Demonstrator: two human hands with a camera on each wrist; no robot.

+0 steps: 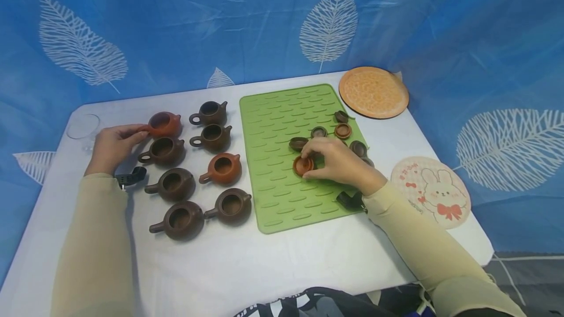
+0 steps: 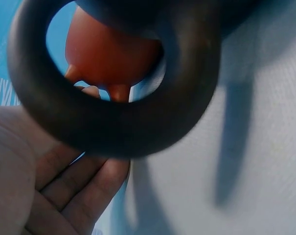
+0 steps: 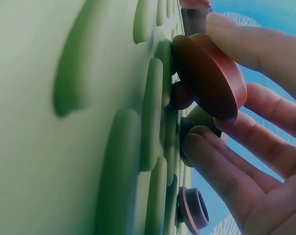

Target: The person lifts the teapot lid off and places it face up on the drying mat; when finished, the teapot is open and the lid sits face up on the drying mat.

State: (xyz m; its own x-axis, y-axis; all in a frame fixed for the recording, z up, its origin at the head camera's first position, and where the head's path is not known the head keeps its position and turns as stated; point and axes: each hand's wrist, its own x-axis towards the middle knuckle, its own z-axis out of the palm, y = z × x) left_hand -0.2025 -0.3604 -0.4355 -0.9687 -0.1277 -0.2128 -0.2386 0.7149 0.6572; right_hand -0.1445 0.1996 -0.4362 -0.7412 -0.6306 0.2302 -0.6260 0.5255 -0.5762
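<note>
My left hand (image 1: 112,146) pinches the handle of a reddish clay teapot (image 1: 164,124), lidless, at the back of the left column of pots. A dark brown teapot (image 1: 163,151) stands just in front; its ring handle (image 2: 113,132) covers part of the red pot (image 2: 106,54) in the left wrist view. Over the green mat (image 1: 273,190), my right hand (image 1: 341,163) holds a reddish teapot lid (image 1: 302,166) between thumb and fingers. The lid (image 3: 211,76) is tilted in the right wrist view, knob towards the mat.
Several other lidless teapots (image 1: 179,220) stand left of the mat, including a second reddish one (image 1: 223,168). More small lids (image 1: 343,131) lie around my right hand. A round orange-yellow board (image 1: 373,92) and a rabbit-print mat (image 1: 432,192) lie at the right. A clear round item (image 1: 82,126) sits back left.
</note>
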